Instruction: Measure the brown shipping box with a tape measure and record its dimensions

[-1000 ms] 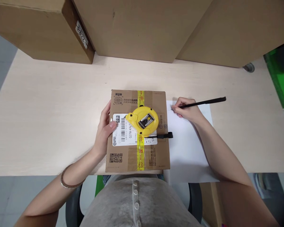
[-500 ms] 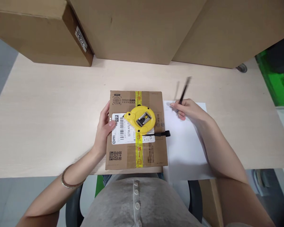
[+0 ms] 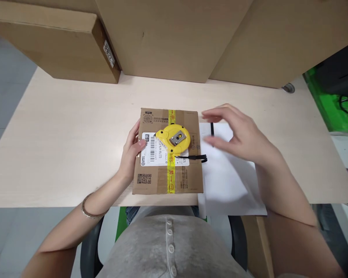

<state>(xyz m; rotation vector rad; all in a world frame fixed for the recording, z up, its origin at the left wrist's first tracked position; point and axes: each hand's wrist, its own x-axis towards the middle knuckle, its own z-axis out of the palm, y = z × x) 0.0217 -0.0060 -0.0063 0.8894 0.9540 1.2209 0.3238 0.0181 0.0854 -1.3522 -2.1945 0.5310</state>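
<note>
My left hand (image 3: 129, 152) grips the left side of a small cardboard box (image 3: 156, 181), thumb on the top face and fingers against the side. On the box lies a yellow tape measure (image 3: 181, 135) with a metal clip and a black wrist strap. My right hand (image 3: 234, 129) is open and holds nothing, hovering above the white paper sheets (image 3: 226, 185) just right of the box, with thumb and fingers apart. Between them a black pen (image 3: 212, 128) shows on the paper, its lower end blurred.
Large cardboard boxes (image 3: 174, 42) stand along the back of the pale table (image 3: 75, 135), with a lower carton (image 3: 60, 50) at the back left. A round metal fitting (image 3: 289, 88) sits near the back right corner. The front edge runs close to my body.
My right hand has let go of the pen, which now lies on the paper, and has opened and moved toward the box. My left hand still grips the box; the view has shifted slightly.
</note>
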